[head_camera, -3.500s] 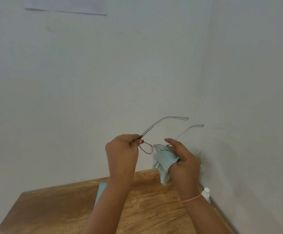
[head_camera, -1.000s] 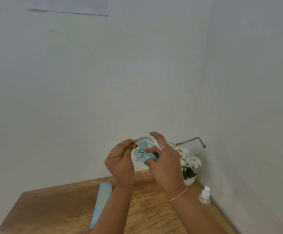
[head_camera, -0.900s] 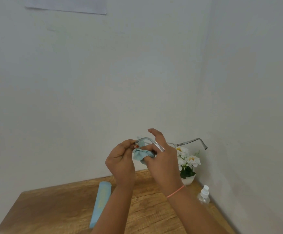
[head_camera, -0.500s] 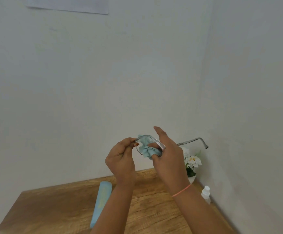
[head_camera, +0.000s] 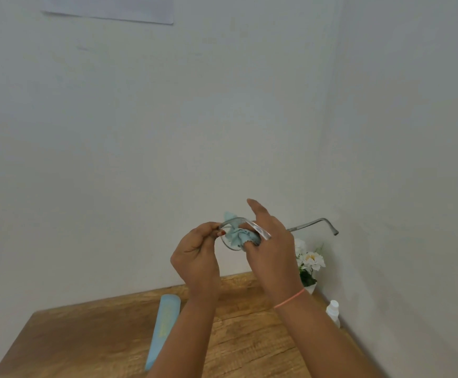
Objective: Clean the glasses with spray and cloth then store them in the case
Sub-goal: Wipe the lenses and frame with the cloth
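Setting: corner of a plain indoor room, either a home or a small office; cannot tell which. Evidence: two bare white painted walls meet at a corner. A white paper sheet is fixed high on the far wall. A brown wood-grain table sits in the corner. On it are a small white pot of white flowers, a small white-capped plastic spray bottle and a long light-blue case.

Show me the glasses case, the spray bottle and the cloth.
glasses case (head_camera: 165,323): head view, middle of its blue body.
spray bottle (head_camera: 333,306): head view, its white cap.
cloth (head_camera: 237,235): head view, its bunched middle.
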